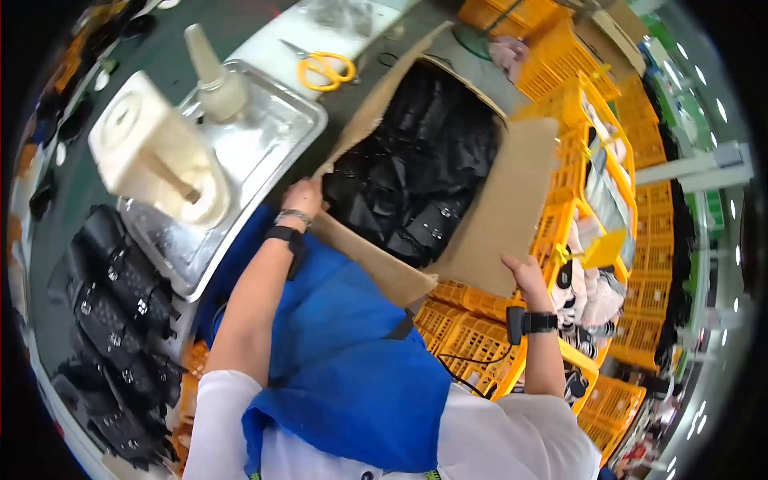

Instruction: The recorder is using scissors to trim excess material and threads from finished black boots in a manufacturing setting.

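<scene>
An opened cardboard box (508, 196) stands in front of me, packed with shiny black leather-like pieces (424, 152), some with small metal fittings. My left hand (304, 198) is closed on the box's left edge near its closest corner, its fingertips partly hidden. At the right, my right hand (528, 280) grips the outer corner of the folded-out right flap, thumb on top. Each wrist wears a black strapped device. A blue apron (344, 320) lies between my arms and the box.
At left, a metal tray (276, 152) holds a white dispenser-like container (160, 152) and a nozzled bottle (216, 88). Yellow-handled scissors (324, 70) lie beyond it. Black studded pieces (120, 312) lie at the near left. Yellow crates (472, 344) with light-coloured pieces crowd the right.
</scene>
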Motion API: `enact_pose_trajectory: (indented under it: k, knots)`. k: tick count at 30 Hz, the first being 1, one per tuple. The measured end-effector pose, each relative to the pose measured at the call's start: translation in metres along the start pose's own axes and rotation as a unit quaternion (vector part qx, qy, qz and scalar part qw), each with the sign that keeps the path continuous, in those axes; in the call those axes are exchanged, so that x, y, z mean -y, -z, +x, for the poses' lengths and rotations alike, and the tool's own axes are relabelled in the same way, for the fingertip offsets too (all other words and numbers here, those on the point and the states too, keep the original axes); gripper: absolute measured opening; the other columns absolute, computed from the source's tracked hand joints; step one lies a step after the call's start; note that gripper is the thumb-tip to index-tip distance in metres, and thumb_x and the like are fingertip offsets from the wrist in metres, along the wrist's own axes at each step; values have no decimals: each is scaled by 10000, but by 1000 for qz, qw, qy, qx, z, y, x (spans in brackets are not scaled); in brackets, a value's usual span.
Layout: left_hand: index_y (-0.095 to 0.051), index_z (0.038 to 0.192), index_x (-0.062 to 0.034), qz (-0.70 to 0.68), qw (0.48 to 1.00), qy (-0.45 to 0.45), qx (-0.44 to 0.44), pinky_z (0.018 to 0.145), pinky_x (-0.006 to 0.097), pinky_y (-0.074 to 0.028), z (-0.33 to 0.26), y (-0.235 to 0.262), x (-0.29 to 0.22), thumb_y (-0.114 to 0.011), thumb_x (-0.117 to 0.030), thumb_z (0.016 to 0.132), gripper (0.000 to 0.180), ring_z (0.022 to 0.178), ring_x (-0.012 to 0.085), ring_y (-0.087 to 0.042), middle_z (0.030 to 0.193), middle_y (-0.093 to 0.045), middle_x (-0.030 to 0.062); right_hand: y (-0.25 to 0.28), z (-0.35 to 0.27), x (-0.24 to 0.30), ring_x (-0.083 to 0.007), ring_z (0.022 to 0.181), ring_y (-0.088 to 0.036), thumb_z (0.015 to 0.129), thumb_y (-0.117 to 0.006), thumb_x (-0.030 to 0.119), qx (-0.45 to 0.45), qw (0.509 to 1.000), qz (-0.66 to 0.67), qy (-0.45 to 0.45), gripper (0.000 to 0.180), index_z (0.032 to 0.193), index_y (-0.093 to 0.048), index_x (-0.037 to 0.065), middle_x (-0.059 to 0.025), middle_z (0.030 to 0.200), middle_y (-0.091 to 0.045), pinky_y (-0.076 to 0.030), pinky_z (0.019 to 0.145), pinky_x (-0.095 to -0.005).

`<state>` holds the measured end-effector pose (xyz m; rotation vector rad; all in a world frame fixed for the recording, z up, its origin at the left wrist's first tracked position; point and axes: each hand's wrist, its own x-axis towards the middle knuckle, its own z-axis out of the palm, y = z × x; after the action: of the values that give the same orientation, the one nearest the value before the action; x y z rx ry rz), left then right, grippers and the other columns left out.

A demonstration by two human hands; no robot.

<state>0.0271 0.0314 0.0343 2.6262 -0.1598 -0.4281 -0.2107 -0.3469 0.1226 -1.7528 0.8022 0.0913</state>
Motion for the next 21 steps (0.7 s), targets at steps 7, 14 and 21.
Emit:
enact_pose_trajectory:
  k: [7,14,21]
  knots:
    - [-618,952,31,26,992,-89,83,729,418,-488,-24,-4,-10,-560,-324,786,396,834,333,-613,884,-632,206,24,16,10,-203,699,-621,822,-621,305,-67,927,-342,142,462,1023,-570,-108,-161,805,-656,-477,642,-318]
    - [-558,1087,-2,-46,978,-176,100,752,429,-488,-166,78,16,-589,-303,765,442,837,366,-615,854,-634,220,-114,-84,141,-235,713,-624,850,-610,211,12,803,-390,450,354,1169,-555,67,-136,827,-646,-493,661,-334]
    - [-430,1263,-30,-243,969,-37,-15,834,387,-460,-305,87,130,-551,-311,844,519,956,327,-586,1036,-609,191,-242,2,30,-117,572,-571,821,-496,63,405,748,-392,351,244,1014,-601,-43,-79,665,-604,-466,530,-261]
